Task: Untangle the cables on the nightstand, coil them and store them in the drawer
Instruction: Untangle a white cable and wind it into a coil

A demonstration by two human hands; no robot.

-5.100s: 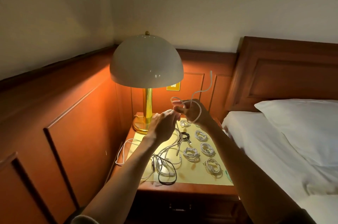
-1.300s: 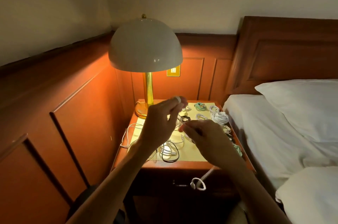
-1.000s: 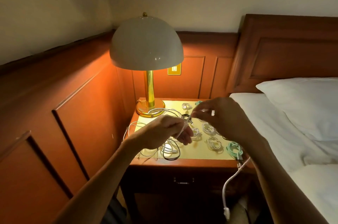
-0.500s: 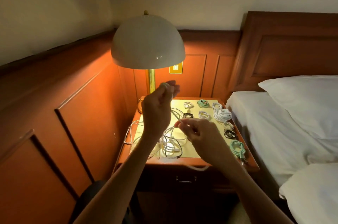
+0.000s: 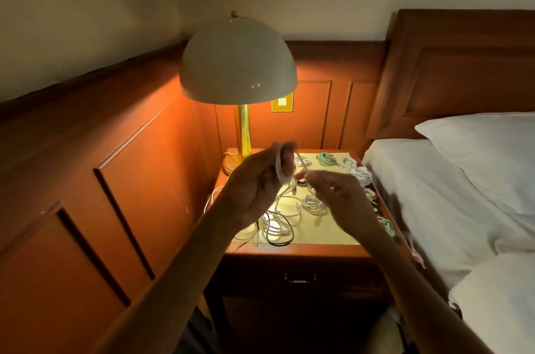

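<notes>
My left hand is raised over the nightstand, its fingers curled, with a white cable wound in loops round them. My right hand is just beside it and blurred. Its thumb and forefinger are drawn narrow, pinching the free end of that same cable, which runs between the 2 hands. They hang above the middle of the top, clear of it.

On the yellow mat, near the front left corner, lies a tangle of loose white leads, with a black lead looping round it at the front edge. 1 white strand droops over the left edge.

The wound cables lie apart from each other:
- a green coil at the back edge
- a thick white bundle by the right edge
- a white coil in the middle
- a green bundle at the right edge, partly behind my wrist

The drawer under the top is closed. A lit lamp stands on the back left corner. A bed sits along the nightstand's right side.
</notes>
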